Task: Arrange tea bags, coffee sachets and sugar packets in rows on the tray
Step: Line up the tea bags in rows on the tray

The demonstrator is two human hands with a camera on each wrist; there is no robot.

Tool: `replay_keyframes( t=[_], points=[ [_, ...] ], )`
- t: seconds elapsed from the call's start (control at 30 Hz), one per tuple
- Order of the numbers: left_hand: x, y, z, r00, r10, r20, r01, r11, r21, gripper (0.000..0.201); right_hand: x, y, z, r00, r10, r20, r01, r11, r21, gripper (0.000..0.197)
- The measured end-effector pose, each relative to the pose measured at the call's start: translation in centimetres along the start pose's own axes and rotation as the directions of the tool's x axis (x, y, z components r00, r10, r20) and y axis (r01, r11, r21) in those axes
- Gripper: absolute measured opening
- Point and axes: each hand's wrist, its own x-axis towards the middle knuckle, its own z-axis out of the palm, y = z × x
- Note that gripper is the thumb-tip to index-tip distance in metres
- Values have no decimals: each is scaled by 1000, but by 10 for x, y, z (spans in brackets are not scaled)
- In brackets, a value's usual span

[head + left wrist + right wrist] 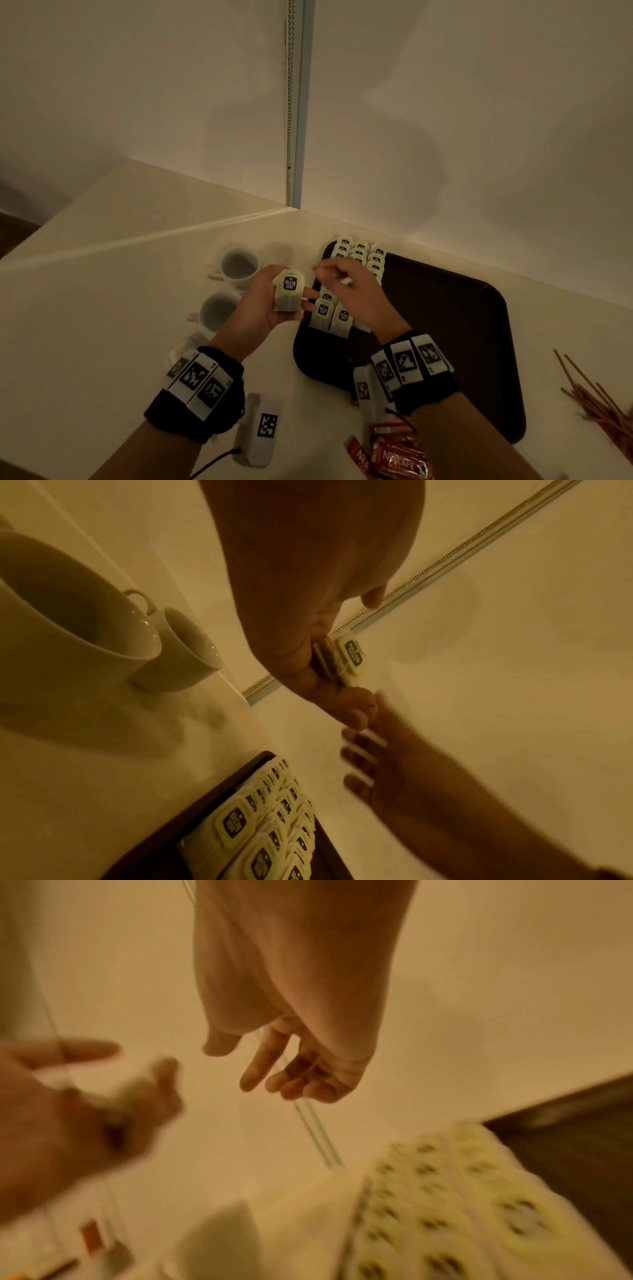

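Note:
My left hand (pixel 298 301) grips a small stack of tea bags (pixel 289 286) with black-labelled tags, just left of the dark brown tray (pixel 445 325). The left wrist view shows the same stack of tea bags (pixel 349 653) pinched between thumb and fingers. My right hand (pixel 330 274) hovers over the tray's left part, close to the left hand; in the right wrist view its fingers (pixel 274 1074) hang relaxed and hold nothing. Several tea bags (pixel 359 255) lie in rows along the tray's left side, with more tea bags (pixel 329 311) nearer me.
Two white cups (pixel 238 267) (pixel 219 310) stand left of the tray. Red coffee sachets (pixel 394 462) lie at the near edge and thin brown sticks (pixel 599 404) at the right. A white marker block (pixel 262 431) lies near my left wrist. Walls close the corner behind.

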Motion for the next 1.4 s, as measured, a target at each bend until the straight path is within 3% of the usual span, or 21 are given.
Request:
replay_keyframes(
  t=[0.13,0.23,0.3,0.43,0.57,0.7,0.9,1.03,1.13,1.23,1.33,1.4],
  points=[
    [-2,-2,5,981,159,113,-176,970,166,23,6,-41,-5,980,-186,75,190,980,-58,5],
    [-5,0,10,912,392,118,-410,865,290,7,6,-58,-15,965,-242,98,252,962,-109,5],
    [-7,4,14,862,494,113,-506,821,265,12,4,-69,-23,954,-283,99,295,945,-141,7],
    [-10,8,18,816,555,165,-579,780,239,15,0,-84,-33,935,-343,92,355,908,-223,6],
    [-10,10,19,790,583,190,-613,747,257,22,-5,-84,-38,924,-377,56,381,903,-198,6],
    [-11,8,21,814,560,157,-581,769,266,13,-8,-82,-40,931,-366,0,361,918,-164,5],
    [-14,1,21,843,497,204,-537,773,337,26,-14,-76,-46,959,-281,-43,279,959,-46,4],
    [-18,-7,3,920,317,231,-389,814,432,57,-19,-54,-54,986,-165,-38,163,986,-43,4],
    [-30,-13,-26,936,278,216,-352,726,591,35,-27,-18,-61,999,-15,-36,10,991,-131,7],
    [-51,-19,-65,952,262,157,-299,697,652,21,-38,22,-60,988,155,6,-149,958,-243,11],
    [-75,-30,-104,975,222,14,-177,736,654,28,-48,55,-53,948,308,85,-273,919,-285,14],
    [-91,-39,-127,976,194,-95,-92,772,629,10,-52,71,-47,921,372,121,-323,897,-301,14]
  ],
)
